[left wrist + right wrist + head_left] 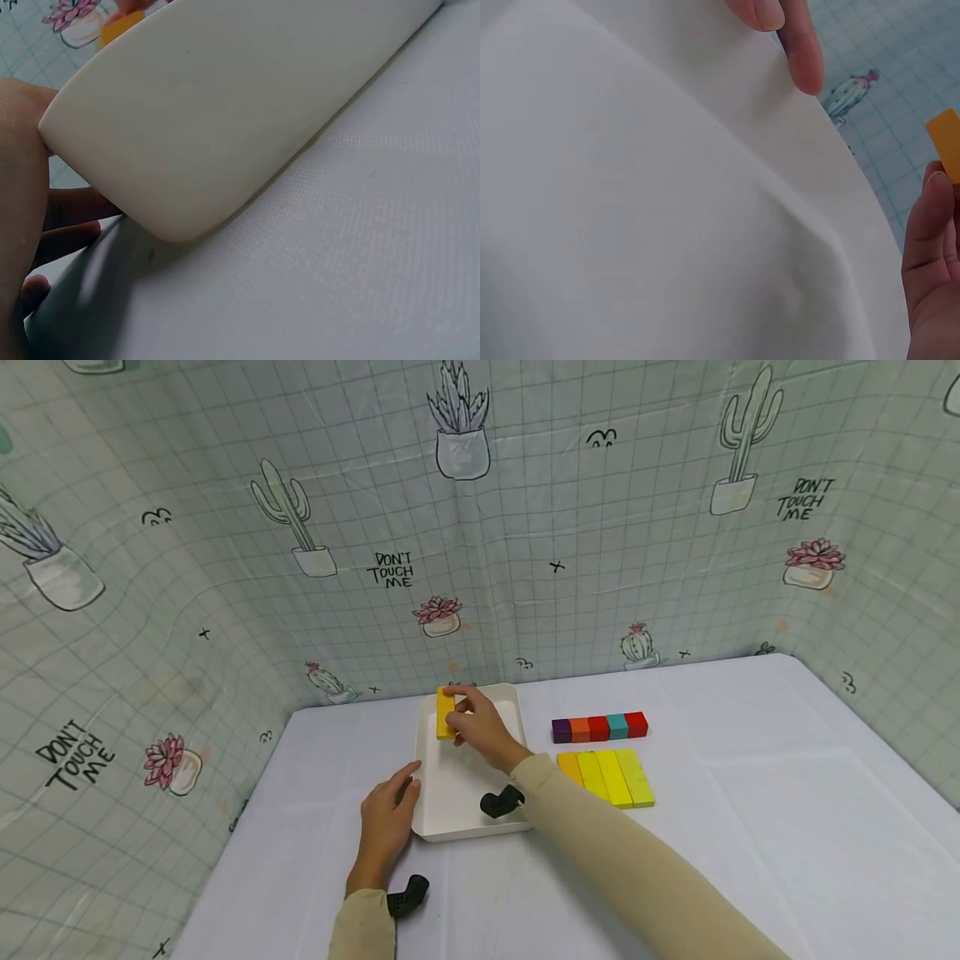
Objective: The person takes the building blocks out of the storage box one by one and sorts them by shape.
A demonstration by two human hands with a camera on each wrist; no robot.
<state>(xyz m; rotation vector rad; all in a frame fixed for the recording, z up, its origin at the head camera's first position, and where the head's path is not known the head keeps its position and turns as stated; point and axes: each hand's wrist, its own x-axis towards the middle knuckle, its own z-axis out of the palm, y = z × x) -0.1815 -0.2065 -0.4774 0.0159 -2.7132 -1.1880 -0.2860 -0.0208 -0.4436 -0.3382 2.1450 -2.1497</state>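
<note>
A flat yellow-orange wooden block (446, 713) stands lengthwise at the back left of a white rectangular tray (465, 793). My right hand (480, 727) pinches it between thumb and fingers. The same block (946, 142) shows at the edge of the right wrist view. At the tray's left side, my left hand (386, 818) rests with extended fingers touching the rim. Its thumb and finger (806, 64) reach over the rim in the right wrist view. The tray's outer wall (217, 112) fills much of the left wrist view.
Right of the tray lie several yellow blocks (618, 779) side by side, partly hidden by my right sleeve. Behind them runs a row of small coloured cubes (598, 727). A cactus-print cloth (510, 527) rises behind the white table (750, 827).
</note>
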